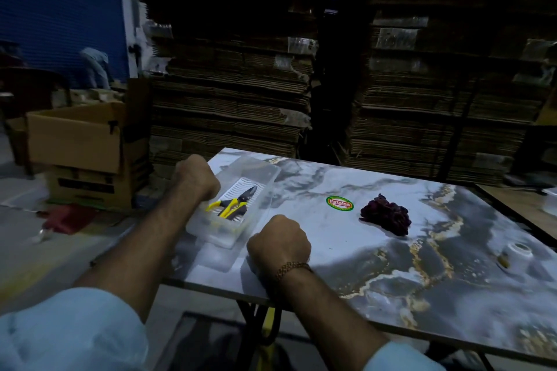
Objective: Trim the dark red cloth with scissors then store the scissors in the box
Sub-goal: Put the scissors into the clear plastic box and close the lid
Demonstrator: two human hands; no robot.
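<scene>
Two fisted, empty hands, left (197,179) and right (278,242), flank the clear plastic box (265,190) holding stiff yellow-handled scissors (232,205), probably best gripped by the handles; limp crumpled dark red cloth (387,215) lies right of it.

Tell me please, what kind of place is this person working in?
Probably a warehouse or packing storeroom. Tall stacks of flattened cardboard fill the background, an open carton stands on the floor at left, and the marble-patterned table looks like a folding one.

Glossy marble-print table (391,250); translucent plastic box (265,187); crumpled cloth (387,215); corrugated cardboard stacks (235,93).
</scene>
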